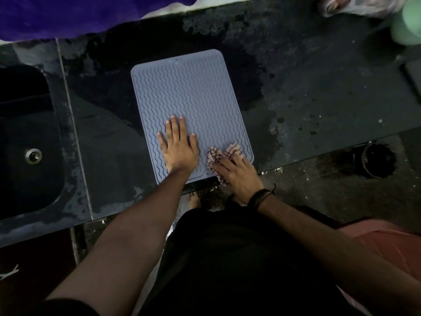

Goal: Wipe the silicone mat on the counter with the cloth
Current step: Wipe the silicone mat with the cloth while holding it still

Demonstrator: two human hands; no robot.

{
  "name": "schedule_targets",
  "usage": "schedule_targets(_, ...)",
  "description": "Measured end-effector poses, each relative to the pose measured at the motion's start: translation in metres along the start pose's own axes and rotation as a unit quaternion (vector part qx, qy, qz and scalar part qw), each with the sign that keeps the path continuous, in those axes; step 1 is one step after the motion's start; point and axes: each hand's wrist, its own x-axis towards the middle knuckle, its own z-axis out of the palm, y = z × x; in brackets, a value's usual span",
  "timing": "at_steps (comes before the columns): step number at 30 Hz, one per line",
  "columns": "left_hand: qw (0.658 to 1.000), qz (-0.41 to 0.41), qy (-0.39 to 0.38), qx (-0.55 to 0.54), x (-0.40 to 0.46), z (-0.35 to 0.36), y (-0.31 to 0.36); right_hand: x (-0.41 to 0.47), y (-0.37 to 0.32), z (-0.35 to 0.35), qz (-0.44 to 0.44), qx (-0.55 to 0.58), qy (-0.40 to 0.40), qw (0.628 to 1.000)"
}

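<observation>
- The grey-blue rectangular silicone mat with wavy ridges (191,106) lies flat on the dark wet surface (319,92), just right of a black sink (27,137).
- The checked pink cloth (222,156) sits bunched on the mat's near right corner.
- The right hand (237,176) lies over the cloth, its grip curled into the fabric.
- The left hand (178,148) presses flat on the mat, fingers straight and spread, forearm reaching forward.

Both forearms are bare. The left hand (178,149) wears nothing, while the right hand (237,176) has a dark band (259,197) at its wrist, with a short cord end sticking out. The person wears dark clothing (239,258) and stands barefoot.
</observation>
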Motion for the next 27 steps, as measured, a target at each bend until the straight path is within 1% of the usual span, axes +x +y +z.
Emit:
schedule_targets(3, 1.000, -0.002, -0.009, -0.001, 0.000, -0.001, 0.001, -0.009, 0.008, -0.009, 0.001, 0.000, 0.017, 1.000)
schedule_targets(7, 1.000, -0.001, -0.010, 0.005, -0.002, -0.002, 0.001, 0.013, 0.014, -0.027, 0.090, 0.011, 0.058, 0.994)
schedule_targets(8, 1.000, 0.000, -0.008, 0.007, -0.002, -0.003, 0.002, 0.025, 0.011, -0.030, 0.099, 0.013, 0.063, 0.993)
schedule_targets(11, 1.000, 0.002, -0.011, 0.020, -0.001, -0.004, 0.002, 0.053, -0.008, -0.027, 0.066, 0.022, 0.037, 0.997)
schedule_targets(14, 1.000, -0.002, -0.010, 0.021, -0.001, -0.005, 0.002, 0.042, -0.021, -0.011, 0.027, 0.016, 0.005, 1.000)
schedule_targets(19, 1.000, -0.004, -0.011, 0.011, -0.001, -0.005, 0.003, -0.004, -0.004, -0.001, -0.011, 0.001, 0.004, 1.000)
schedule_targets(22, 1.000, -0.007, -0.018, 0.005, -0.001, -0.006, 0.003, -0.014, 0.012, -0.009, -0.014, -0.010, 0.010, 1.000)
schedule_targets(24, 1.000, -0.005, -0.013, 0.005, -0.001, -0.005, 0.002, -0.007, 0.028, -0.016, 0.027, -0.014, 0.000, 1.000)
schedule_targets(27, 1.000, -0.002, -0.008, 0.002, -0.002, -0.004, 0.003, 0.018, 0.045, -0.027, 0.118, 0.011, 0.037, 0.992)
